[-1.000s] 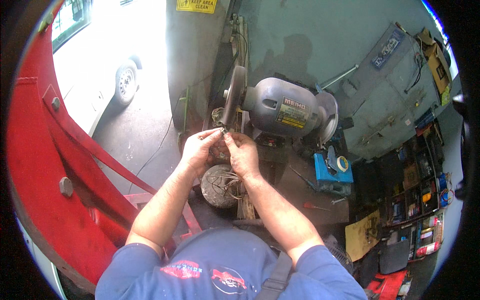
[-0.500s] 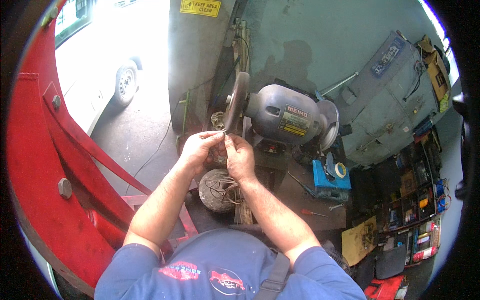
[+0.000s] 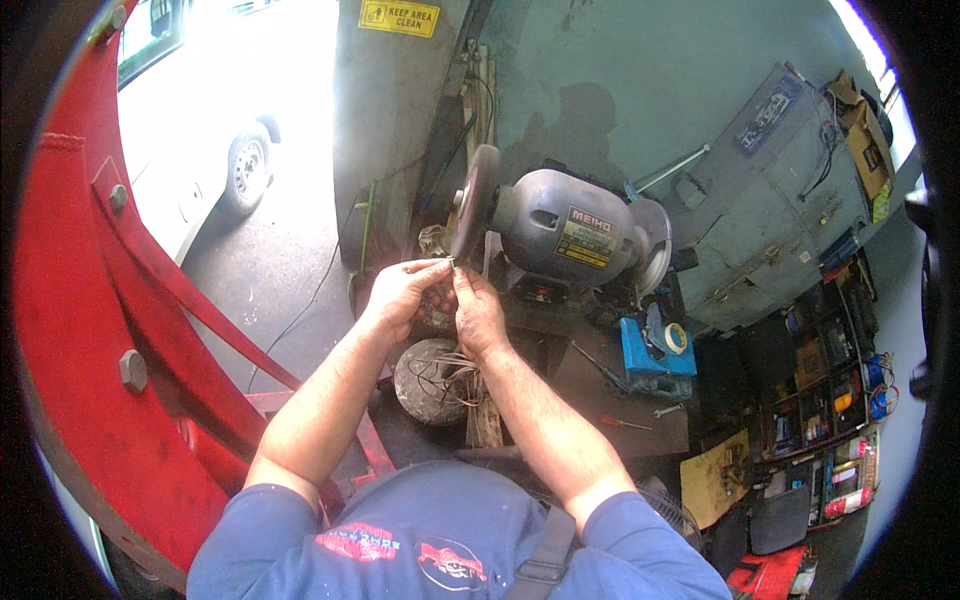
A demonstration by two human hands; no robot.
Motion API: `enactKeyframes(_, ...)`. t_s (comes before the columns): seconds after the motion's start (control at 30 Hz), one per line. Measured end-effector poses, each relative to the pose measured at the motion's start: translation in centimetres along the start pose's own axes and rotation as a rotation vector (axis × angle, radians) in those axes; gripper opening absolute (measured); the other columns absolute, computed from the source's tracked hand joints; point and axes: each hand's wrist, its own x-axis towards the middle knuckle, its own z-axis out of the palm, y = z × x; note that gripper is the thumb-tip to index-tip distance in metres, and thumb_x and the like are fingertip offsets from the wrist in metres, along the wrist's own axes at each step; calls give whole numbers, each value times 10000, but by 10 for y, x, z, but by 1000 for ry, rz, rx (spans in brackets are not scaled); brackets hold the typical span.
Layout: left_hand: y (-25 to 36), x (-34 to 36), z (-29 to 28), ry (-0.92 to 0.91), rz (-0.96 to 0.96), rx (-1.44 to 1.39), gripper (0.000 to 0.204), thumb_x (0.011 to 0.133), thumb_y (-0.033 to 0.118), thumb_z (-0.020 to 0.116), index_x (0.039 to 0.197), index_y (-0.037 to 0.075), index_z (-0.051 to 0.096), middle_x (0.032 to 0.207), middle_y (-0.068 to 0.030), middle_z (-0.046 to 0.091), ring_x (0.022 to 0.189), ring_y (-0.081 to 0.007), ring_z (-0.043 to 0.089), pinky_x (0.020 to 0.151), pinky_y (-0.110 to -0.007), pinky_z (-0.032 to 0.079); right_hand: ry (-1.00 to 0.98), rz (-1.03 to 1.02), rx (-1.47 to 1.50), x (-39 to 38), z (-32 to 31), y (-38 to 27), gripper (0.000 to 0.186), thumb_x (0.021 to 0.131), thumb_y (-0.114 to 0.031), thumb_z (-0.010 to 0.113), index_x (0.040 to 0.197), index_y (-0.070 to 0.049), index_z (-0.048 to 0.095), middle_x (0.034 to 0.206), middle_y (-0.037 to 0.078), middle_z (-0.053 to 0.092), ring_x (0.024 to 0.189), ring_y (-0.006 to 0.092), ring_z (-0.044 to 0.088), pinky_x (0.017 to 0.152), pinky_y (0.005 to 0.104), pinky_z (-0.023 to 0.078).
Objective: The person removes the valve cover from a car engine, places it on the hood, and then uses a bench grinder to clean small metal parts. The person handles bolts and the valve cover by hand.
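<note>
At the near edge of the bench grinder's dark wheel (image 3: 474, 205), both hands meet fingertip to fingertip. My left hand (image 3: 398, 292) is closed in a pinch, thumb and fingers on a small metal piece (image 3: 453, 263). From the other side my right hand (image 3: 480, 312) pinches the same piece, its thumb and fingers pressed together. The piece is mostly covered by the fingers, so its kind cannot be made out. It is at or very close to the wheel; contact is unclear. The grey grinder body (image 3: 565, 222) extends to the right, with a second, lighter wheel (image 3: 655, 248) at its far end.
Below the hands sits a round grey block (image 3: 425, 382) with loose wire over it. A blue case (image 3: 655, 360), a screwdriver (image 3: 625, 424) and a wrench (image 3: 669, 410) lie right. A red steel frame (image 3: 95, 350) rises left; a white vehicle (image 3: 190, 130) stands beyond.
The view has shifted slightly. My two hands stay together at the wheel's edge, still pinching the small metal piece, with only a slight change in finger position.
</note>
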Motion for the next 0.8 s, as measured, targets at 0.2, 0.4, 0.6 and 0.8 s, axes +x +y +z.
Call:
enactKeyframes(0.2, -2, 6, -4, -2, 4, -5, 248, 898, 228, 711, 1074, 53, 693, 837, -21, 691, 679, -98, 629, 567, -235, 471, -75, 72, 91, 5, -3, 3, 205, 1047, -243, 474, 1044, -91, 611, 817, -42, 498, 734, 106, 479, 765, 317, 476)
enactKeyframes(0.4, -1, 9, -2, 34, 76, -10, 266, 898, 220, 713, 1087, 34, 694, 817, -30, 693, 666, -100, 625, 579, -229, 470, -88, 26, 204, 10, -2, 9, 235, 1057, -253, 438, 1097, -82, 595, 875, -7, 542, 790, 133, 528, 795, 361, 488)
enactKeyframes(0.6, -3, -4, -7, -29, 25, 49, 275, 910, 236, 695, 1094, 31, 696, 814, -27, 689, 668, -91, 611, 591, -225, 460, -157, 51, 45, 2, -10, 8, 268, 1054, -258, 446, 1116, -68, 624, 981, -2, 631, 889, 115, 570, 820, 292, 461)
enactKeyframes(0.8, 2, -1, -2, -6, 42, 13, 255, 900, 231, 707, 1080, 50, 709, 807, -23, 685, 635, -83, 600, 518, -217, 431, -185, 83, 79, -1, -2, -12, 221, 1033, -222, 481, 1104, -85, 640, 944, -19, 640, 819, 88, 560, 761, 265, 459)
